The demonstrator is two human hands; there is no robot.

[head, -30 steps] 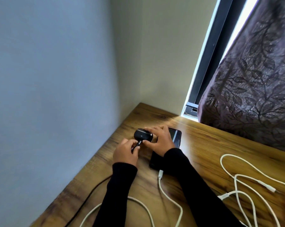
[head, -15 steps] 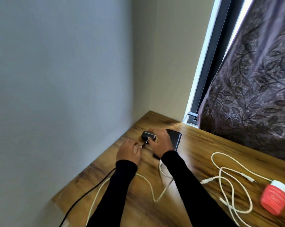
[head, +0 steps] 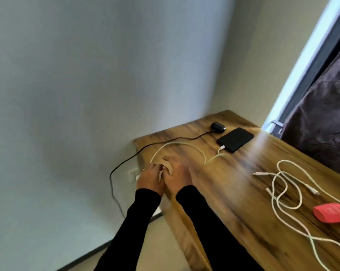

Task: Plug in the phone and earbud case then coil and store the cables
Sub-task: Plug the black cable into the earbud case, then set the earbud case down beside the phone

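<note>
Head view, wooden table point(head: 233, 192) set in a wall corner. I see the earbud case point(head: 217, 127) lying at the far edge of the table, with a black cable point(head: 165, 140) plugged into it that runs off the table's left edge and hangs down along the wall. Just right of the case lies the phone point(head: 235, 139), face up and dark, with a white cable point(head: 186, 147) plugged into its near end; this cable loops across the tabletop to my hands. Left hand point(head: 150, 179) and right hand point(head: 178, 176) meet at the table's left edge, both with fingers curled on the white cable's near end; blur hides the exact finger placement. A wall socket point(head: 133, 174) sits just left of the left hand. Well apart, to the right, lie loose white cables point(head: 282, 192) in a tangle, and a red object point(head: 331, 215) beside them
</note>
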